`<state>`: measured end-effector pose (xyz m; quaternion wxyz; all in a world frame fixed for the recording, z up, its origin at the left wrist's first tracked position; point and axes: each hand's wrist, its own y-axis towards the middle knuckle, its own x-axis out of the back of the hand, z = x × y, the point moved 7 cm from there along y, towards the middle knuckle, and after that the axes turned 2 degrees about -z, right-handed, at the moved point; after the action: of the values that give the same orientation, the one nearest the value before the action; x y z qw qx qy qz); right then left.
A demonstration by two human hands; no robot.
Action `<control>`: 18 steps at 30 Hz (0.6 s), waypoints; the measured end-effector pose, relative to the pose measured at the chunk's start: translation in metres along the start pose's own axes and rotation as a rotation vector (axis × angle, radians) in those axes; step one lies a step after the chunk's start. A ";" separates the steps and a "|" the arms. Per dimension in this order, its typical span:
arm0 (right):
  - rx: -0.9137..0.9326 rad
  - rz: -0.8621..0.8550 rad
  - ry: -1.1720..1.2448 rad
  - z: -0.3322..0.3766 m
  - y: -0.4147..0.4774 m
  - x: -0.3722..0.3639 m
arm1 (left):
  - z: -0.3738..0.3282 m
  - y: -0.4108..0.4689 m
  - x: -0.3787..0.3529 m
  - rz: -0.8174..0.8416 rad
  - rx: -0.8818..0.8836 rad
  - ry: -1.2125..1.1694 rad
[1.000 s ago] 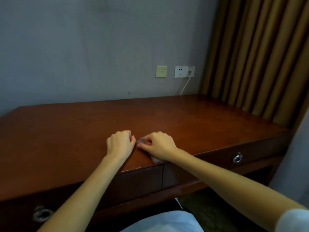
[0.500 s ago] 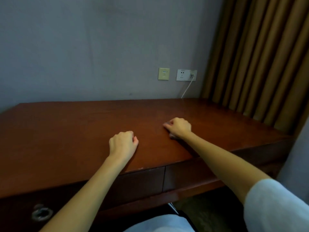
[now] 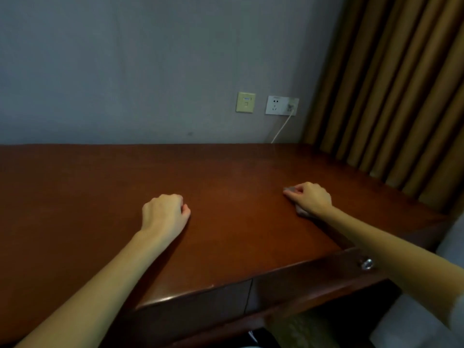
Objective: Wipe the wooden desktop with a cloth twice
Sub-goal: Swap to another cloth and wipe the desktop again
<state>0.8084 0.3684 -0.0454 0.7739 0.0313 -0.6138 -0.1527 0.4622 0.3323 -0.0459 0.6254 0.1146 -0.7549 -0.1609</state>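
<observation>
The dark red-brown wooden desktop (image 3: 226, 177) fills the middle of the view. My right hand (image 3: 310, 198) lies on its right part, fingers curled over a small pale cloth (image 3: 301, 211); only bits of the cloth peek out by the fingertips and under the heel of the hand. My left hand (image 3: 164, 213) rests on the desktop near the middle as a loose fist and holds nothing.
The desk stands against a grey wall with a yellow plate (image 3: 245, 102) and a white socket (image 3: 281, 105) whose cable drops behind the desk. Brown curtains (image 3: 391, 84) hang along the right side. Drawers with a metal ring pull (image 3: 367, 264) run under the front edge.
My right hand has slid the cloth away from the left hand, rightward and farther back across the desktop. The left hand has stayed in place. My view has shifted to the right.
</observation>
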 end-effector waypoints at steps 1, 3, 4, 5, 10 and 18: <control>-0.030 -0.006 0.001 0.008 0.011 -0.004 | 0.003 0.004 0.000 0.004 -0.004 -0.002; 0.001 0.003 -0.005 0.046 0.022 -0.015 | 0.004 0.013 -0.003 0.012 -0.020 -0.014; 0.054 0.019 0.000 0.072 0.021 -0.023 | 0.003 0.019 -0.005 0.013 -0.029 -0.020; 0.125 0.052 0.025 0.100 0.014 -0.031 | 0.002 0.026 -0.008 0.009 -0.036 -0.026; 0.572 0.150 0.075 0.188 -0.071 -0.032 | -0.012 0.064 -0.022 -0.030 -0.074 -0.038; -0.037 0.083 0.014 0.002 0.044 -0.017 | -0.006 0.103 -0.040 -0.060 -0.077 -0.146</control>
<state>0.8115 0.4152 -0.0501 0.7842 -0.0076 -0.6064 -0.1317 0.4790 0.4418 -0.0411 0.5674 0.1009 -0.7881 -0.2162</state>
